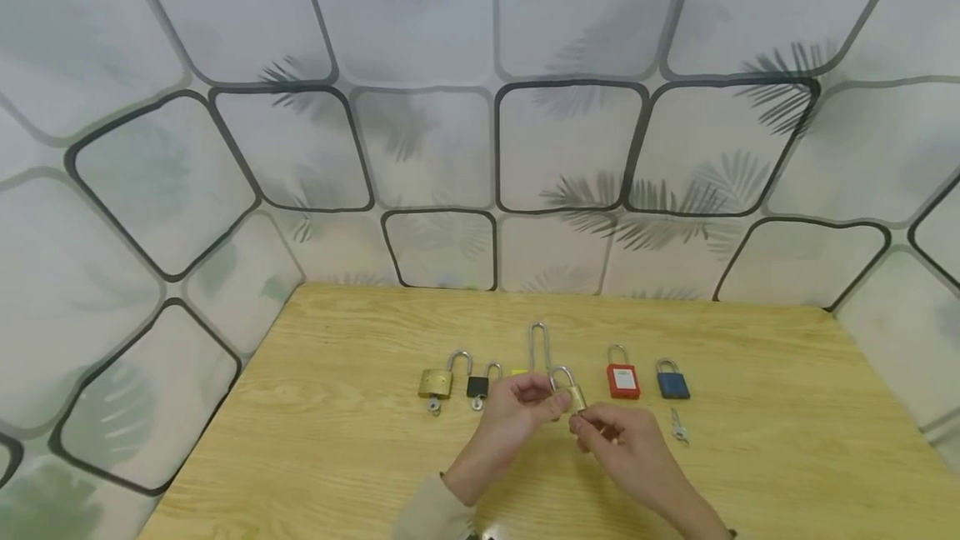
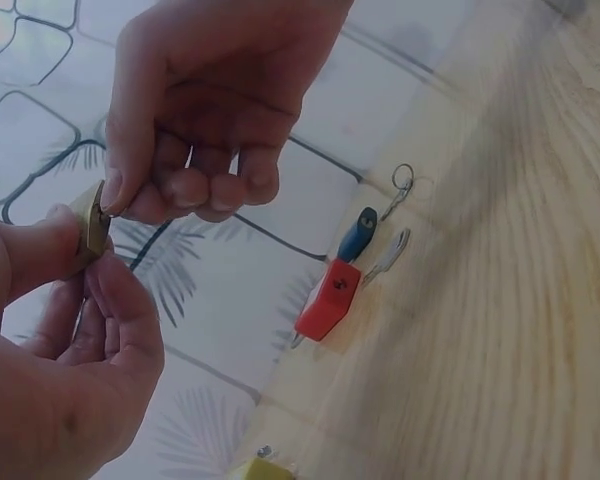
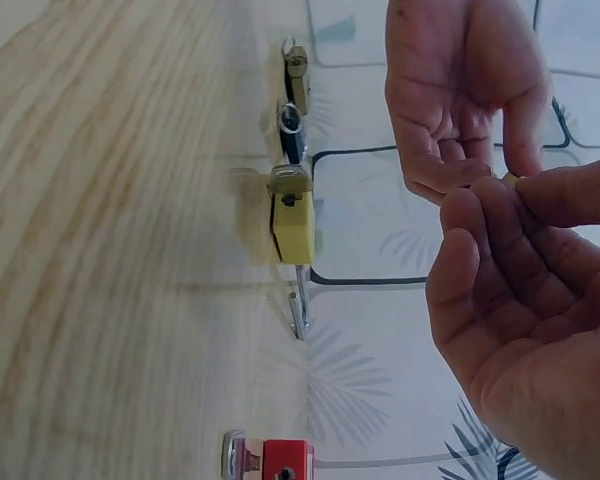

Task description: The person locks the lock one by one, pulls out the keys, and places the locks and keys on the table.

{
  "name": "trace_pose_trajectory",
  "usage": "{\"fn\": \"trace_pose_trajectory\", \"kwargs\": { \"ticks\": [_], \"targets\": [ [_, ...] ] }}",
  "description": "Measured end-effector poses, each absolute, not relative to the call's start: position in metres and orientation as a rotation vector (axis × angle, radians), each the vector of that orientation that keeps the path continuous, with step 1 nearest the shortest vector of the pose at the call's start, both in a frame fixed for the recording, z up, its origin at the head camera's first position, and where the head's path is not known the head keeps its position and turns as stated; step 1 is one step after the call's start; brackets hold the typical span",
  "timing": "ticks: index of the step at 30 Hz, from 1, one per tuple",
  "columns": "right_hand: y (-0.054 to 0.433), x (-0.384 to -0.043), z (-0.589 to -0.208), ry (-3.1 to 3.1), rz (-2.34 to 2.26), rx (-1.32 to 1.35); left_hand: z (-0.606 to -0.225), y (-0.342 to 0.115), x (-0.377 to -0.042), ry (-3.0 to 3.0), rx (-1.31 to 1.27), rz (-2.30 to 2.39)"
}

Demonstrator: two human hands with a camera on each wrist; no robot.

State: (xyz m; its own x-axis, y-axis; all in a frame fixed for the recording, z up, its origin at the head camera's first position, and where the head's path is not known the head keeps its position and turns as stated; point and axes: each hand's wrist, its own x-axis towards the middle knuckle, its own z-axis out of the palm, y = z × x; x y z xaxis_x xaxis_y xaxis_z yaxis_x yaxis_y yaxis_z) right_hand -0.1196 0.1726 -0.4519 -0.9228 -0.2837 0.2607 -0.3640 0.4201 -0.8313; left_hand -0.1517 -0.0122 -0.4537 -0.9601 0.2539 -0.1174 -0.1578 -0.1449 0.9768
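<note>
Left hand pinching the small brass padlock, thumb one side, fingers the other. Lock's held up mid-table, tilted, rounded steel shackle uppermost. Right hand pinching a small piece at its base; likely a key, but fingertips cover it.

Behind, on smooth wood-grain table: larger brass padlock, blocky, shackle popped and offset; squarish black padlock; yellow padlock, long slim metal shackle; boxy red padlock, white label; blue padlock, silvery keys in front.
</note>
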Motion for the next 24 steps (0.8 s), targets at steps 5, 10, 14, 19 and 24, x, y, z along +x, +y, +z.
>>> {"fn": "trace_pose_trajectory", "kwargs": {
  "ticks": [5,10,14,19,24],
  "targets": [
    [0.1719,-0.1223,-0.4486,-2.621,1.630,0.554,-0.4523,-0.0129,-0.1526,1.846,0.101,2.215],
    [0.1747,-0.1242,-0.4470,-2.638,1.765,0.573,-0.4527,-0.0117,-0.1519,1.777,0.096,2.253],
    [0.1761,-0.1250,-0.4472,-2.624,1.812,0.597,-0.4539,-0.0100,-0.1515,1.748,0.085,2.283],
    [0.1739,-0.1248,-0.4471,-2.629,1.655,0.594,-0.4566,-0.0095,-0.1518,1.770,0.093,2.290],
    [0.1747,-0.1247,-0.4454,-2.652,1.667,0.600,-0.4570,-0.0089,-0.1518,1.766,0.079,2.288]
  ]
}}
